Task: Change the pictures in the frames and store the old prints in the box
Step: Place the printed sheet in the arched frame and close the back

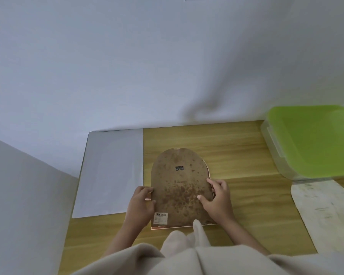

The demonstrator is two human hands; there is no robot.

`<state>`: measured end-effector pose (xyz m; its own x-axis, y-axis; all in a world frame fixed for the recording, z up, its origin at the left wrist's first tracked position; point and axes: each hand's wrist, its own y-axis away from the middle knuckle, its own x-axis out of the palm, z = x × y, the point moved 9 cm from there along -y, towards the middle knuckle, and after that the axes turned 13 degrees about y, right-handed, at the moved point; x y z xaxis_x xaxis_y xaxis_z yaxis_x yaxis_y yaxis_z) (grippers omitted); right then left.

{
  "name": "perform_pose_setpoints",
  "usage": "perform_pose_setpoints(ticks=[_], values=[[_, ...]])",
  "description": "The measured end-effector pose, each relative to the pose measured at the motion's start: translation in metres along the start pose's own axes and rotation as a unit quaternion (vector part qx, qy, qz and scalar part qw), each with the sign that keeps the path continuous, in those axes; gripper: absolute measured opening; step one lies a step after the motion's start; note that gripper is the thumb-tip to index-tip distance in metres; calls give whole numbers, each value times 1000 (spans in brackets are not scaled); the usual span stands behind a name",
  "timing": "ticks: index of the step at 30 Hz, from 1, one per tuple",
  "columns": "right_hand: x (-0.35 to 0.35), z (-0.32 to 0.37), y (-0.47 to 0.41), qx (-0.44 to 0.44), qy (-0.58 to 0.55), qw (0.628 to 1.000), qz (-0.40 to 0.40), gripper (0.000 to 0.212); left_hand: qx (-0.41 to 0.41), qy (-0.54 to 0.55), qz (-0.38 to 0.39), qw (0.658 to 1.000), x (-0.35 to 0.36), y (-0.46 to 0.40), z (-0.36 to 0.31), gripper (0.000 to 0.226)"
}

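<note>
An arch-topped picture frame (179, 185) lies face down in the middle of the wooden table (236, 147). Its brown, spotted backing board faces up, with a small metal hanger near the top and a barcode label at the lower left. My left hand (142, 201) grips the frame's left edge. On the backing's right side rests my right hand (216, 197), fingers at the right edge and thumb pressed on the board. A clear plastic box with a green lid (314, 139) stands closed at the far right.
A white sheet (111, 171) lies flat to the left of the frame. An arch-shaped pale print (324, 211) lies at the right, near the box. White walls close in behind and on the left. Beige sleeves fill the bottom.
</note>
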<state>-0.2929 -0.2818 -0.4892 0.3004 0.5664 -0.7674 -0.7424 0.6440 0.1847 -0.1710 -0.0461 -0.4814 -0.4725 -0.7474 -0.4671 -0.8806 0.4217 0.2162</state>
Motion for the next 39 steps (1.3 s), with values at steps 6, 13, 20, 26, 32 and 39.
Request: perform_pose_setpoints(ticks=[6, 13, 20, 26, 32, 39], values=[[-3, -3, -1, -17, -15, 999, 44, 76, 29, -22, 19, 999, 0, -3, -5, 24], [3, -6, 1, -45, 13, 993, 108, 96, 8, -37, 53, 998, 1, -35, -12, 56], [2, -16, 21, -39, 43, 978, 202, 128, -27, -117, 75, 990, 5, -59, -10, 65], [4, -19, 31, -35, 57, 975, 212, 138, -21, -91, 70, 993, 9, -57, -8, 61], [8, -22, 28, -32, 64, 973, 218, 143, -15, -152, 107, 982, 13, -58, -8, 68], [14, -25, 27, -37, 63, 969, 236, 146, 6, -296, 186, 937, 21, -58, -8, 81]])
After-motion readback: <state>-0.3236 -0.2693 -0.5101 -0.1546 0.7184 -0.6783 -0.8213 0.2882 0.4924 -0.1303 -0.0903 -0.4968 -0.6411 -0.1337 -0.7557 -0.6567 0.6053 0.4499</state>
